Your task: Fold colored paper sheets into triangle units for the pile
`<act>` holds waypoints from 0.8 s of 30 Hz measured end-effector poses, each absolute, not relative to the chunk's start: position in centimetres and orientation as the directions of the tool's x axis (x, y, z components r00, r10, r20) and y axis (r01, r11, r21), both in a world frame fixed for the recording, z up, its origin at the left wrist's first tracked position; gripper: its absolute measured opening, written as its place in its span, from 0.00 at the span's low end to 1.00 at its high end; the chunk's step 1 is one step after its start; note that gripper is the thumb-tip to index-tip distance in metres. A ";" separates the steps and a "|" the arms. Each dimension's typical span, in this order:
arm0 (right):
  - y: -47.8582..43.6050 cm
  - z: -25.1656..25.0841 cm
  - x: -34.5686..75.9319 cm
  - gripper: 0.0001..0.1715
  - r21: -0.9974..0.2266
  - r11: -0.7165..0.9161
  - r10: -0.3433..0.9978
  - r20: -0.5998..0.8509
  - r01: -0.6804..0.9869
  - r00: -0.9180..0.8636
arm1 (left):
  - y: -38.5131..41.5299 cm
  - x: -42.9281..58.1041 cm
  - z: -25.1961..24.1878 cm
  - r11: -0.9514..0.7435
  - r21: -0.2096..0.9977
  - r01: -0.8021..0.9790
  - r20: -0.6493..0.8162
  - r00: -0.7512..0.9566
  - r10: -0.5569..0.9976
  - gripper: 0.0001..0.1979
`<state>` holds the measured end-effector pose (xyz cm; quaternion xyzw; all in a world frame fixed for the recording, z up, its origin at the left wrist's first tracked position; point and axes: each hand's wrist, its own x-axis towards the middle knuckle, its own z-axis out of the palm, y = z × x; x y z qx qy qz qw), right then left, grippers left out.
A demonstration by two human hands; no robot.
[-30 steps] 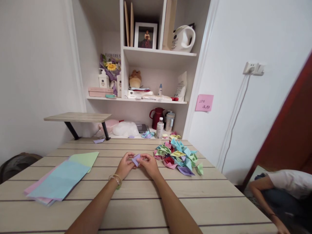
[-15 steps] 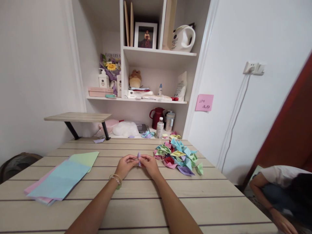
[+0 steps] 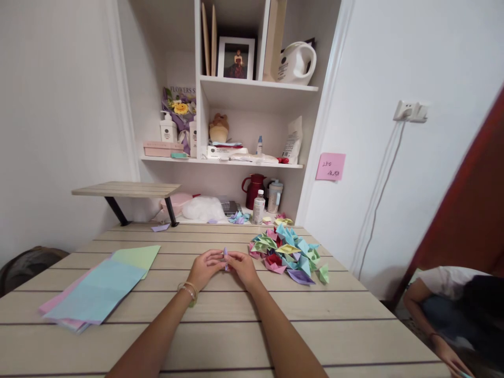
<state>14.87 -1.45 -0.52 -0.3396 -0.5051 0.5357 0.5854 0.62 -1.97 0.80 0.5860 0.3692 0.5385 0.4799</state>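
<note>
A small folded piece of purple paper (image 3: 226, 253) stands on edge between my two hands, over the middle of the table. My left hand (image 3: 206, 266) pinches it from the left, and bracelets circle that wrist. From the other side my right hand (image 3: 241, 266) grips the same paper with thumb and fingers. Most of the paper is hidden by the fingers. To the right of my right hand lies a heap of folded paper boats (image 3: 289, 249) in several colours. Flat paper sheets (image 3: 96, 289), blue on top with green and pink below, lie at the left.
A small raised stand (image 3: 126, 189) is at the table's back left. Behind the table, a shelf unit (image 3: 252, 164) holds a clear bottle (image 3: 258, 208), a red jug (image 3: 253, 190) and a plastic bag (image 3: 202, 208). Another person (image 3: 452, 299) bends low at the right.
My fingers have shifted slightly around the purple paper, which stays between both hands. At the right, the other person's hand has moved a little.
</note>
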 end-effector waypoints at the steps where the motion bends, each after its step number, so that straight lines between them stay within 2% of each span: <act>1: -1.4 -0.6 14.9 0.25 -0.936 0.173 0.974 0.210 -0.307 -0.090 | -2.0 0.6 0.8 -0.264 0.961 -0.087 0.275 0.153 0.949 0.22; 7: -1.4 -0.7 14.9 0.26 -0.935 0.169 0.974 0.208 -0.313 -0.096 | -2.0 0.6 0.7 -0.244 0.963 -0.114 0.262 0.181 0.948 0.22; 11: -1.6 -0.4 15.0 0.21 -0.941 0.326 0.942 0.331 -0.088 -0.053 | -1.8 0.7 0.3 -0.249 0.963 -0.100 0.263 0.159 0.952 0.23; 14: -2.0 0.1 15.1 0.16 -0.882 0.456 0.890 0.452 0.114 -0.062 | -1.7 0.8 0.1 -0.278 0.958 -0.069 0.285 0.141 0.948 0.21; 16: -2.1 0.3 15.1 0.15 -0.851 0.495 0.869 0.491 0.176 -0.069 | -1.7 0.7 0.1 -0.288 0.956 -0.061 0.294 0.148 0.944 0.20; 24: -2.0 0.0 15.2 0.15 -0.847 0.502 0.865 0.496 0.175 -0.075 | -2.0 0.8 0.4 -0.241 0.965 -0.104 0.255 0.151 0.955 0.20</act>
